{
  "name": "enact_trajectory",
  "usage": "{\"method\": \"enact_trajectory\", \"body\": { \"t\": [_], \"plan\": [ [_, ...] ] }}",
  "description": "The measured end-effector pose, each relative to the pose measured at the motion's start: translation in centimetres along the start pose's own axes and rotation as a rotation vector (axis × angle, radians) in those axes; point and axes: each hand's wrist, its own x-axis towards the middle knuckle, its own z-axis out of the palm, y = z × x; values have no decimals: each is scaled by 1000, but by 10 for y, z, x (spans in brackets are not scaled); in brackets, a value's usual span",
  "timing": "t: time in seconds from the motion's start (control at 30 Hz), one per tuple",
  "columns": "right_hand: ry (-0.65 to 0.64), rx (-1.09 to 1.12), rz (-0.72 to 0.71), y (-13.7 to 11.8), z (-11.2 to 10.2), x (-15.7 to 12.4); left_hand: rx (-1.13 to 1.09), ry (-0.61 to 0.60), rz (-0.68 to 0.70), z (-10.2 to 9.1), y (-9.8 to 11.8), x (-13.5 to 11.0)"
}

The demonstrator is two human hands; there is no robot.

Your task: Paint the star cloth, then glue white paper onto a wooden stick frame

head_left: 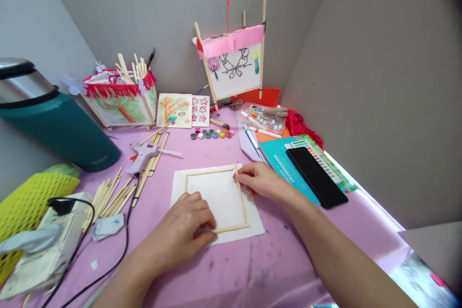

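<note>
A white sheet of paper (216, 197) lies on the purple tablecloth with thin wooden sticks laid in a square on it. My right hand (262, 180) pinches the right-hand wooden stick (241, 199) near its top, which juts past the corner. At the lower left, my left hand (186, 226) is curled over the square, thumb and forefinger closed on the bottom wooden stick (233, 227). That hand hides most of the left side and the lower left corner. The top stick (209, 172) lies on the paper, untouched.
A glue gun (144, 154) rests on sticks at left, its black cord running forward. Loose sticks (108, 197), a teal bottle (57, 125), and a stick-filled box (122, 101) stand left. Paint pots (212, 134) are behind; a phone (317, 177) lies right. A paper lantern (234, 62) hangs behind.
</note>
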Motion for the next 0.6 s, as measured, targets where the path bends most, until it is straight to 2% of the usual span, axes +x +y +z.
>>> {"method": "enact_trajectory", "body": {
  "t": [0.23, 0.43, 0.6],
  "plan": [
    [9, -120, -58, 2, 2, -2, -17, -21, -5, 1, 1, 1],
    [8, -105, -55, -3, 7, -5, -37, -19, -10, 2, 1, 1],
    [63, -186, -53, -3, 11, -8, -31, -22, -21, 2, 2, 2]
  ]
}}
